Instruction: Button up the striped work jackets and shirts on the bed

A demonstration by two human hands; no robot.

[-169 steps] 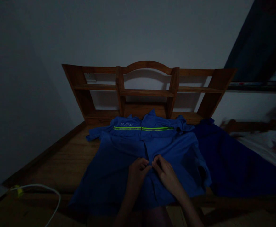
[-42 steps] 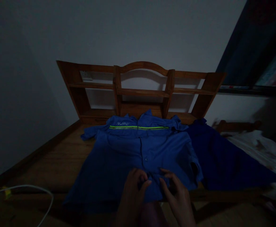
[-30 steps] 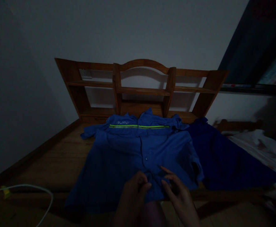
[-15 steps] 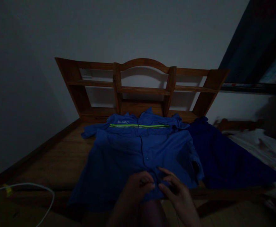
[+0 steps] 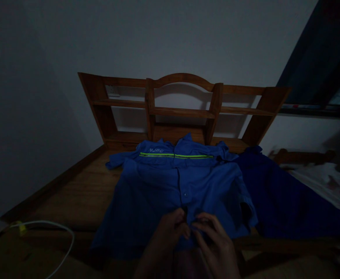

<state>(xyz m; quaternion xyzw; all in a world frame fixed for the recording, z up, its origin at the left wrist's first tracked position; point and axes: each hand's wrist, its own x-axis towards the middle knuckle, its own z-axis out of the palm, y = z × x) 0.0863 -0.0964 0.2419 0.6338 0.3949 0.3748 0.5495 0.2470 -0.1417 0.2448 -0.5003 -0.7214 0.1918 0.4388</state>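
A blue work shirt point(image 5: 155, 190) lies front up, with white NJPC lettering and yellow-green reflective stripes across its chest. Its lower part reaches toward me past the wooden desk's near edge. At the front opening, my left hand point(image 5: 172, 226) is closed with its fingertips pinching the shirt's edge. Close by on the right, my right hand point(image 5: 214, 234) has thumb and fingers bent together on the other front edge. A button point(image 5: 185, 194) shows on the placket just above both hands. The cloth between the fingertips is dark and partly hidden.
A wooden shelf unit point(image 5: 181, 112) stands at the back of the desk point(image 5: 85, 190). Darker blue cloth point(image 5: 286, 197) drapes to the right of the shirt. A white cable point(image 5: 53, 223) curves at the lower left. Beyond, at right, lies pale cloth point(image 5: 329, 180).
The view has shifted slightly, so the scene sits a little farther right. Both hands stay at the shirt's front opening; the right fingers have bent in closer to the cloth.
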